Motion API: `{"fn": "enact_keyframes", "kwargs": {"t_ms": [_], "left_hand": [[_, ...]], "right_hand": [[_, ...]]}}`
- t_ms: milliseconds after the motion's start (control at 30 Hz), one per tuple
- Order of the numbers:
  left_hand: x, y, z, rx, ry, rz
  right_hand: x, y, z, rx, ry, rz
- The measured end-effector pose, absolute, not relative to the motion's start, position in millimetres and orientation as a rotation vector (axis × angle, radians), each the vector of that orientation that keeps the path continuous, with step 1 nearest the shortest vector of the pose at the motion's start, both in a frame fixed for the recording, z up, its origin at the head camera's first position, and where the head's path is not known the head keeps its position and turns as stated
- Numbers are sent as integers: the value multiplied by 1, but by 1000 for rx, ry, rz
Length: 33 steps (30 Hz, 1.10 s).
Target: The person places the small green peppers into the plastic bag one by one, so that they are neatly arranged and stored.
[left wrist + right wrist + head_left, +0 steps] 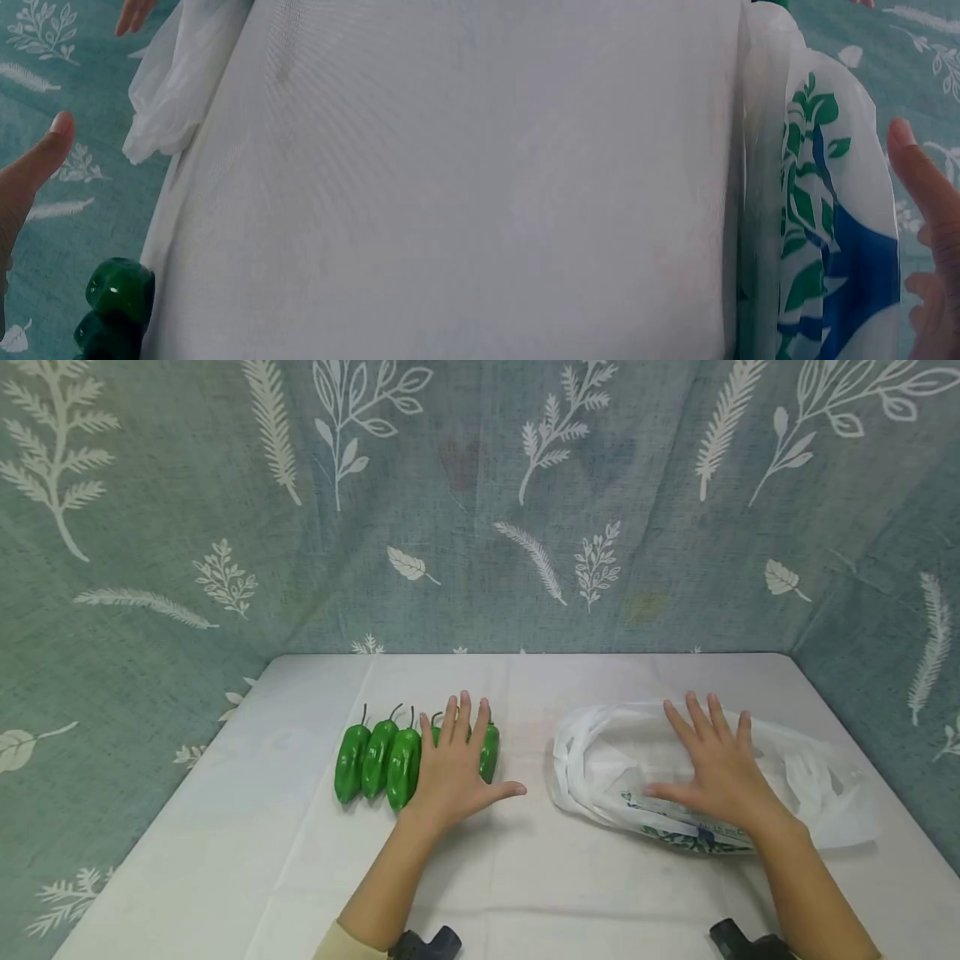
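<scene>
In the head view, several green peppers (403, 768) lie in a row on the white cloth, left of centre. My left hand (450, 772), fingers spread, is over the right part of the row and hides some of them; it holds nothing. On the right lies a white plastic bag (592, 785) with green and blue print, its mouth spread wide. Above the bag my right hand (723, 772) is spread, also holding nothing. The left wrist view shows my thumb (45, 157) and pepper ends (120, 289). In the right wrist view the printed bag (855, 150) is beside my thumb (922, 176).
The white cloth-covered table (187, 877) ends at a back edge against a green curtain (465, 568) with white leaf patterns, which also hangs at both sides. Black devices (427, 943) are strapped near both wrists at the bottom of the head view.
</scene>
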State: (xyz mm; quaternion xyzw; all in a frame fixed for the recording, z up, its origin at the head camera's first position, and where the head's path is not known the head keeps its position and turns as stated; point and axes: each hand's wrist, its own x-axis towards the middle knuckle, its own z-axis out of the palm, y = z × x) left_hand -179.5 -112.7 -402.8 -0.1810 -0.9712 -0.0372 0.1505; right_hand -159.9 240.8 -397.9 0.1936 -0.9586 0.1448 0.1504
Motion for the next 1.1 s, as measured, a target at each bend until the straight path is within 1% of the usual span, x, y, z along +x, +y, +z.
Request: {"fn": "enact_keyframes", "kwargs": {"t_ms": [233, 567, 1100], "left_hand": [[-180, -118, -403, -503, -2814, -153], [-180, -131, -405, -553, -2768, -216], [-174, -165, -413, -485, -2790, -310]], "right_hand": [[-156, 257, -401, 575, -2693, 420], [-151, 280, -405, 689, -2543, 500], [-138, 319, -411, 571, -2561, 605]]}}
